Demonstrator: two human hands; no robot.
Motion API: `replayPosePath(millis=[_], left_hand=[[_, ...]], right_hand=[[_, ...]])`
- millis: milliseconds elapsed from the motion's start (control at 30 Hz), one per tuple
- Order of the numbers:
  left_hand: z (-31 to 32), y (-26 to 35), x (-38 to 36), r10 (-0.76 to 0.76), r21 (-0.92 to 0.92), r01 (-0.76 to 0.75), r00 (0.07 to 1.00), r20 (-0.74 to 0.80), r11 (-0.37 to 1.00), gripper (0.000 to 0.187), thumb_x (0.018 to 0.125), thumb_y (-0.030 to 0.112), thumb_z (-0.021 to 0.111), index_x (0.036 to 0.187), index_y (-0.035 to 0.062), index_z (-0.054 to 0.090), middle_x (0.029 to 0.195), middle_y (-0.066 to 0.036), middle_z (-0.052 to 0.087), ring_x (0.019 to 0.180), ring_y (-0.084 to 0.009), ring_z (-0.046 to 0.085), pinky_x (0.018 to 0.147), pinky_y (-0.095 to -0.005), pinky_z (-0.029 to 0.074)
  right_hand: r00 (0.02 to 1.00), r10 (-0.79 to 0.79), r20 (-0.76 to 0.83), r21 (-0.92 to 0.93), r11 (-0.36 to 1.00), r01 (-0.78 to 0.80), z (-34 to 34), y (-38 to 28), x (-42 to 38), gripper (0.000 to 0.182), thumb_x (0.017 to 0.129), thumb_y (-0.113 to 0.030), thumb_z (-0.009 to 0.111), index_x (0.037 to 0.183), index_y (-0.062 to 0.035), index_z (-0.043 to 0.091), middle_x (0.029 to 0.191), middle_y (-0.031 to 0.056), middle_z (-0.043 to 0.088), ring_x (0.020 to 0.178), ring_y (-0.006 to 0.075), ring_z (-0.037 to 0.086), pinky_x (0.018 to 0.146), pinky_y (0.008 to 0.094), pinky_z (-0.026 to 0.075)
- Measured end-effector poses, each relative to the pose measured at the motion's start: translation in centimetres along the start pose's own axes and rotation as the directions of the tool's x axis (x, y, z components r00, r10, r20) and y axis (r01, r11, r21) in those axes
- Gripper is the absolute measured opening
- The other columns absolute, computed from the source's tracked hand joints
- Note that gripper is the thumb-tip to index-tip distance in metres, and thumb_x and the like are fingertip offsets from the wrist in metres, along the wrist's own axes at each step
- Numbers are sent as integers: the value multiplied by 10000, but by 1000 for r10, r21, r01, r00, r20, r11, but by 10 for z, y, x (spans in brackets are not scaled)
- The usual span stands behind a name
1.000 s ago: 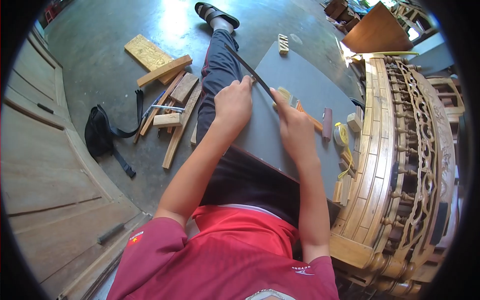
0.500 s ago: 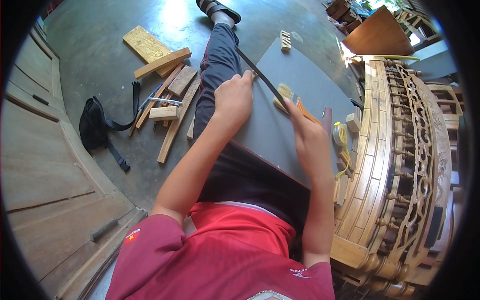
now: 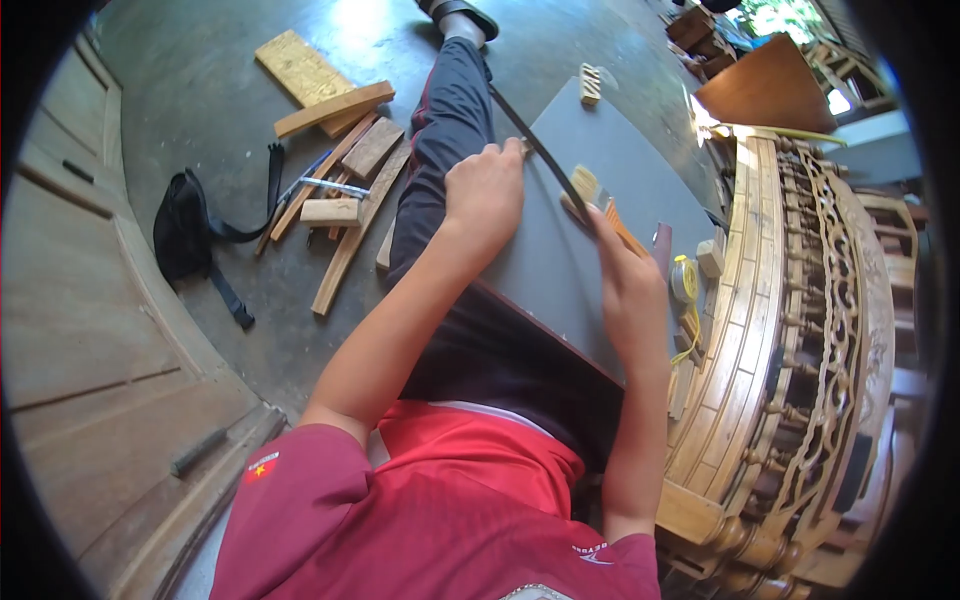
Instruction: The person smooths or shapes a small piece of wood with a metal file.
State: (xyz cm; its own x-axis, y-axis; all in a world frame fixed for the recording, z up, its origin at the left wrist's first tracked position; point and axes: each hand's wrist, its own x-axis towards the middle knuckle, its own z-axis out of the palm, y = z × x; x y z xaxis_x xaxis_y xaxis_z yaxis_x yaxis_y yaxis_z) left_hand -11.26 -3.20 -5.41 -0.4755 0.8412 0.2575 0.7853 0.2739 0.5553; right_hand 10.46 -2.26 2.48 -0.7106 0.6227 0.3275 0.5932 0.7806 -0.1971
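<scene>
A long thin dark strip slants across the grey board, from near my shin down to my right hand, whose fingers are closed on its near end. My left hand is closed beside my leg, left of the strip; a small tip shows past its fingers, but what it holds is too hidden to name. Under and beside the strip, near my right fingertips, lies a brush with pale bristles and an orange handle. A block with letters stands at the board's far end.
Wood pieces and a carved panel lie on the floor at left, near a black bag. A yellow tape measure and small blocks lie at right, beside a slatted wooden bench. Wooden doors stand far left.
The view has shifted slightly, so the board and bench appear a little lower and to the right. Both hands keep their closed grips, with the strip at much the same slant.
</scene>
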Motion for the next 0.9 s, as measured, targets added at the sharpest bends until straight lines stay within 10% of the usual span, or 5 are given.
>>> replayPosePath(millis=[233, 600, 900], left_hand=[[-4, 0, 2, 23, -15, -23, 1000, 0, 1000, 186, 1032, 95, 614, 1211, 67, 657, 1046, -166, 754, 947, -376, 795, 807, -477, 639], [7, -4, 1, 23, -29, -24, 999, -30, 999, 315, 1167, 281, 461, 1130, 16, 627, 1021, -205, 762, 909, -454, 764, 785, -569, 605], [-7, 2, 4, 17, 43, -20, 997, 72, 999, 162, 1040, 137, 618, 1156, 23, 620, 1044, -171, 771, 959, -374, 802, 804, -473, 644]], right_hand=[[999, -11, -32, 104, 994, 14, 20, 3, 25, 515, 1049, -42, 589, 1542, -182, 644, 917, 252, 732, 837, 433, 701, 945, 574, 500], [999, 7, -43, 52, 999, -5, 30, 1, 19, 562, 1014, -41, 607, 1555, -192, 636, 872, 181, 743, 782, 373, 706, 783, 465, 494], [996, -52, -66, -10, 999, 52, 51, -3, 52, 565, 1000, -28, 598, 1546, -171, 635, 851, 172, 733, 787, 375, 716, 799, 482, 516]])
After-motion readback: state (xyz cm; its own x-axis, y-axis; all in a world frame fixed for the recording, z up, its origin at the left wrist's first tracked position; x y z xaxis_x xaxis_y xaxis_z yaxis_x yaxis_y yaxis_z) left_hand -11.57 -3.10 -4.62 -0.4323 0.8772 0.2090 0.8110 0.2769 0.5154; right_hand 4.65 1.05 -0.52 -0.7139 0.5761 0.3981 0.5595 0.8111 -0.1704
